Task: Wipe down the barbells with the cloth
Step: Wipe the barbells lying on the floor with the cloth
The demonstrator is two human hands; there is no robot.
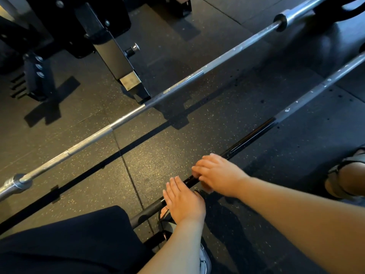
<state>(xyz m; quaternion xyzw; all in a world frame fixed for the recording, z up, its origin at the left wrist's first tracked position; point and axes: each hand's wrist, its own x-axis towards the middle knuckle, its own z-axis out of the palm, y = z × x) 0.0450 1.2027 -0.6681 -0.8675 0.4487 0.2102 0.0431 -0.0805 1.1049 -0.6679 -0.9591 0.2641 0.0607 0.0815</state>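
Flat, fingers straight, the left hand [184,203] rests on the glossy black bar [252,133]; right hand [217,175] curls round it, scuffed silver bar [138,109] beyond.

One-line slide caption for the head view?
Left hand flat and right hand curled on the near barbell; a second barbell runs parallel beyond; no cloth visible.

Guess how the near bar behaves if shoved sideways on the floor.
Likely rolls: the near bar has a round shaft and the rubber floor looks flat. Probably stiff and heavy: it is long, metal and dead straight. The glossy black stretch may be slick; the matte part by the left hand should grip better.
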